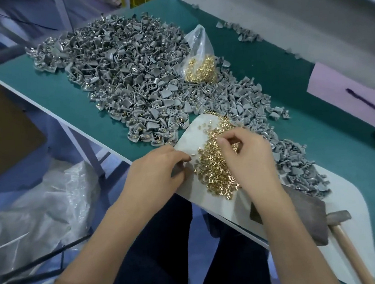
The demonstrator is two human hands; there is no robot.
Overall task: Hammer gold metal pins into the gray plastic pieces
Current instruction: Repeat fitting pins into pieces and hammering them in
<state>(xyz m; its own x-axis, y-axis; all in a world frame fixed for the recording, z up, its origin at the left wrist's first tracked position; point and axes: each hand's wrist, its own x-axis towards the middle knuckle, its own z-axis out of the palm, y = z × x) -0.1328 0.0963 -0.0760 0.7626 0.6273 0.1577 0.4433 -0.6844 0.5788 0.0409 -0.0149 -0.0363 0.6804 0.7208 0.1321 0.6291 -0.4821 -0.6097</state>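
Picking through loose gold pins (217, 173) at lower centre, the right hand (246, 154) curls over them; the left hand (159, 167) pinches one pin. The hammer (341, 225) lies idle; most gray pieces (125, 74) on the desk (317, 115) look unpinned.
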